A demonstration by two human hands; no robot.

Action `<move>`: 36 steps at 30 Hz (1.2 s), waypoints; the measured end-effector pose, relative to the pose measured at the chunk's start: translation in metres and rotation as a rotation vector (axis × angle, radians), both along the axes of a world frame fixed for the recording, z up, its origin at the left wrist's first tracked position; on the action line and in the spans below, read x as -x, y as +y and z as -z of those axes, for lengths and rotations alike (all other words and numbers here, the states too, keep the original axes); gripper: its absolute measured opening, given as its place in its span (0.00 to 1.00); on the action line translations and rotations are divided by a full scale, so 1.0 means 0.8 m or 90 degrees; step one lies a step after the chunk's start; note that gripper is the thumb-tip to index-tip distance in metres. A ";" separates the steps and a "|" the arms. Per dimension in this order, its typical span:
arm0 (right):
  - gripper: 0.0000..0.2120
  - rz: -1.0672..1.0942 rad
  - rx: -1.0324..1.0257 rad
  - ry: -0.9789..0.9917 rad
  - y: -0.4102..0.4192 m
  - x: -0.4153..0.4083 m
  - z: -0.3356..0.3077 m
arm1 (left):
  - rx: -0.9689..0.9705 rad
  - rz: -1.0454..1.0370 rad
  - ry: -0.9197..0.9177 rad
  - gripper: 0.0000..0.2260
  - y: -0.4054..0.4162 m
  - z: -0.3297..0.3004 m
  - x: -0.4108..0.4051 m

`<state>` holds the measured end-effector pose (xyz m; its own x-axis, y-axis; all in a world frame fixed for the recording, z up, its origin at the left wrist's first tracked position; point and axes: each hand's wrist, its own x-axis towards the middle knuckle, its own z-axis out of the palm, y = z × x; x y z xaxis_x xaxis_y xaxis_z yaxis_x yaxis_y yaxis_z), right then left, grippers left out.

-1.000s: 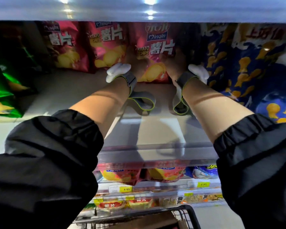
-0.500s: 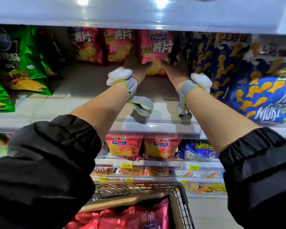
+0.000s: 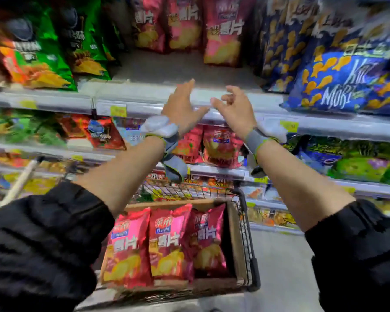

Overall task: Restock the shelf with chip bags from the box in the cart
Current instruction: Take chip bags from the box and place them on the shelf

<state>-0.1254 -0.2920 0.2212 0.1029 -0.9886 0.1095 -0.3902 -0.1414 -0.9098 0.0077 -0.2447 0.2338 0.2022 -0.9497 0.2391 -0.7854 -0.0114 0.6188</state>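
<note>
From the head camera, both my hands are empty and raised in front of the shelf (image 3: 144,100) edge. The left hand (image 3: 185,109) has its fingers spread fairly flat; the right hand (image 3: 236,109) has its fingers loosely curled, gripping nothing. The chip bags (image 3: 167,244) I need lie below and nearer to me — three red-pink ones standing side by side in the box (image 3: 234,239) inside the cart (image 3: 248,233), long axes running near to far, tops toward the shelf. They sit beneath both forearms, slightly closer under the left arm, so I judge the left hand has the shorter drop. Both forearms reach up and away, palms turned inward toward each other. Up on the shelf, a matching red bag (image 3: 223,32) stands far back, with bare shelf in front of it — room, I judge, for more.
</note>
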 end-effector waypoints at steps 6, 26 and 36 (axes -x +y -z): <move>0.26 -0.045 -0.115 0.013 0.074 0.014 0.073 | -0.100 -0.027 0.026 0.33 0.086 0.084 0.003; 0.40 -0.176 -0.524 0.100 0.280 -0.022 0.288 | -0.316 -0.283 0.334 0.35 0.302 0.283 -0.026; 0.43 -0.127 -0.574 0.089 0.295 -0.039 0.344 | -0.357 -0.261 0.443 0.14 0.319 0.344 -0.025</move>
